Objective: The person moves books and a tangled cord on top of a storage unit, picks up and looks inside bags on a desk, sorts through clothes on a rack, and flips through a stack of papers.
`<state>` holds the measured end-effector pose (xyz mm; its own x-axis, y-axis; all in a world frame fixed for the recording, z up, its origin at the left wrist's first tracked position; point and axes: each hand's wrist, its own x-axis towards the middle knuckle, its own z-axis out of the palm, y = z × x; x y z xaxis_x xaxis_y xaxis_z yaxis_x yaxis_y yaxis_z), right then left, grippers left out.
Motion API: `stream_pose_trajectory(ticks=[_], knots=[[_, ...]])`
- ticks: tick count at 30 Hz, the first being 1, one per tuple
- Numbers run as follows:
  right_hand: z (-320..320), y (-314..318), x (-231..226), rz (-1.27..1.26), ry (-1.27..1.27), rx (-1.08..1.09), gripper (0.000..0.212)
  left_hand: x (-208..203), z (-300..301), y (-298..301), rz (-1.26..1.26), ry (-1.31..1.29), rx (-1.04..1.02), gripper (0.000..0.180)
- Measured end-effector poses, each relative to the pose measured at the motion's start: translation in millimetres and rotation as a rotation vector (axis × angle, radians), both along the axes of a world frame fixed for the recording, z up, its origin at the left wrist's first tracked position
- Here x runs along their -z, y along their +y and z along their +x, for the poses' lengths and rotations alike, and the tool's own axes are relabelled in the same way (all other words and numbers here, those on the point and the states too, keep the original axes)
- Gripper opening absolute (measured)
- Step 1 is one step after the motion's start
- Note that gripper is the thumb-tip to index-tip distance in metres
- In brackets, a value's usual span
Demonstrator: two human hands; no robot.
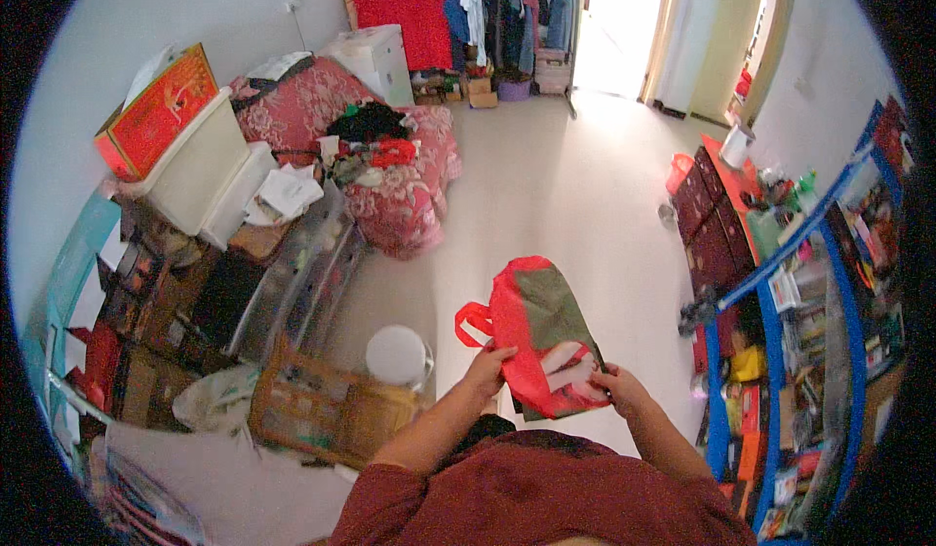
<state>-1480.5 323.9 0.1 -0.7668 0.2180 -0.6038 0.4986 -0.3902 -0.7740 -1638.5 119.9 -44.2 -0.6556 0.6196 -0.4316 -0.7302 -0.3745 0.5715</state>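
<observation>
Standing over the pale floor (575,205), I had a wicker basket (327,409) and a white-lidded jar (397,356) low on my left. My left hand (487,368) rose from a bent forearm, fingers (502,355) clenched on the near edge of a red and olive shopping bag (536,331) held out before my chest, its red handle (473,324) looping leftward. My right hand (617,386) angled inward, fingers pinching the bag's lower right corner. Blue shelves (848,302) stood to the right.
</observation>
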Motion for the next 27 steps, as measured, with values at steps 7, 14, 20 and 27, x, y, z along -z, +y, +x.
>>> stream_pose_trajectory(ticks=[7, 14, 20, 27], knots=[[-132, 66, -4, -0.042, 0.174, 0.155, 0.026, -3, -142, 73, -0.027, -0.088, 0.148, 0.039], [-233, 127, -2, -0.205, 0.149, 0.26, 0.024, -3, -254, 153, -0.058, 0.054, 0.198, 0.038], [-355, 214, 10, -0.1, 0.168, 0.173, 0.028, 6, -361, 212, -0.014, -0.155, 0.273, 0.039], [-532, 276, -15, 0.002, 0.223, -0.055, 0.03, 17, -462, 225, 0.008, -0.128, 0.117, 0.045]])
